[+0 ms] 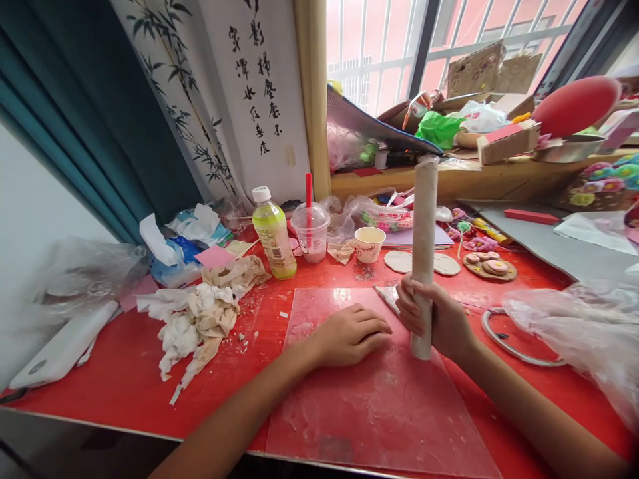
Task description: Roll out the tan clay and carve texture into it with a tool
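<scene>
My right hand (439, 316) is wrapped round the lower part of a pale grey, handleless rolling pin (425, 219), which stands nearly upright. Its lower end is at the clear plastic sheet (349, 412); whether it touches, I cannot tell. Palm down on that sheet lies my left hand (352, 334), fingers stretched out and nothing in them. Behind the right hand, a whitish pointed piece (387, 296) is partly hidden. Two flat pale discs (398, 261) lie beyond the pin, close to a round brown plaque (490, 267) with pink pieces on it.
Crumpled tissues (200, 319) and crumbs lie left of the sheet. A green-yellow drink bottle (274, 233), a lidded cup with red straw (310, 229) and a paper cup (369, 246) stand behind. Plastic bags (574, 332) and a ring (519, 342) are at right.
</scene>
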Demonstrator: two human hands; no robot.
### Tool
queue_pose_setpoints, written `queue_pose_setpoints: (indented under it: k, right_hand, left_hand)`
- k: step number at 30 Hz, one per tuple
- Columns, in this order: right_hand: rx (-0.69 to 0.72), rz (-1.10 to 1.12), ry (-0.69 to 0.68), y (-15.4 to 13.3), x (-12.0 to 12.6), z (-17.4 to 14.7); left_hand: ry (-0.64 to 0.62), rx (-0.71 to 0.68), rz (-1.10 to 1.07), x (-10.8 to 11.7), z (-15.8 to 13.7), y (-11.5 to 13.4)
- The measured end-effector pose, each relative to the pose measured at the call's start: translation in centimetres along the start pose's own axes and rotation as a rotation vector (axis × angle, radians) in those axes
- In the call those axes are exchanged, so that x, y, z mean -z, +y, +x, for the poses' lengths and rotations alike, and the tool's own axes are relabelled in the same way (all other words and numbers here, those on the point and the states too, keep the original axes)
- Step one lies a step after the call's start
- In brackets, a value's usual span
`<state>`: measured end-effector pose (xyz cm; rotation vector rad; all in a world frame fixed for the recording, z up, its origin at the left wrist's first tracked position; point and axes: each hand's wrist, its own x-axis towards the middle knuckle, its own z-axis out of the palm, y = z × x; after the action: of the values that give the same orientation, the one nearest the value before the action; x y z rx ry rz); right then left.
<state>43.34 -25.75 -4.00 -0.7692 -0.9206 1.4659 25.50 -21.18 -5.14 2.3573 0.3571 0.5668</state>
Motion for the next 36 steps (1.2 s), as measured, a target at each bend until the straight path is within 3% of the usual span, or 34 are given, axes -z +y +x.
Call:
queue_pose_setpoints:
  k: [2, 6, 8, 12, 15, 18, 22, 28, 30, 33, 36]
  right_hand:
    - [-0.011, 0.002, -0.027, 0.3, -0.1, 0.0]
    - [-0.033, 0.022, -0.040, 0.8, -0.4, -0.1]
    - [-0.043, 0.049, -0.051, 0.9, -0.5, -0.1]
    - [-0.052, 0.131, -0.070, 0.8, -0.6, -0.3]
    - [-0.033, 0.161, -0.043, 0.5, -0.7, -0.2]
    - [-0.027, 0.187, 0.013, 0.0, -0.7, -0.2]
    - [-0.031, 0.159, 0.133, -1.2, 0.1, 0.1]
    - [-0.147, -0.250, 0.438, -2.7, 2.1, 0.7]
    - [-0.137, -0.425, 0.465, -2.7, 2.3, 0.7]
    - [-0.155, -0.733, 0.390, -2.4, 2.2, -0.3]
    - [-0.050, -1.267, 0.354, -1.5, 2.1, -2.1]
  left_hand:
    - [-0.022, 0.088, -0.079, -0.6, 0.4, -0.3]
    - [-0.084, 0.505, -0.545, -1.2, 0.9, -0.7]
    - [-0.029, 0.618, -0.603, -1.4, 1.0, -0.8]
    - [0.161, 0.568, -0.426, -2.0, 0.9, -0.5]
    - [0.205, 0.556, -0.336, -2.4, 1.0, -0.3]
    - [0.178, 0.540, -0.398, -2.3, 1.0, -0.6]
    - [0.024, 0.517, -0.492, -1.3, 0.9, -0.9]
    - [0.136, 0.084, 0.211, -0.1, 0.8, -0.1]
    - [0.107, 0.063, 0.392, -0.3, 0.6, -0.1]
    - [0.057, 0.119, 0.532, -0.6, 0.2, -0.3]
    - [0.096, 0.155, 0.637, -1.0, 0.0, 0.0]
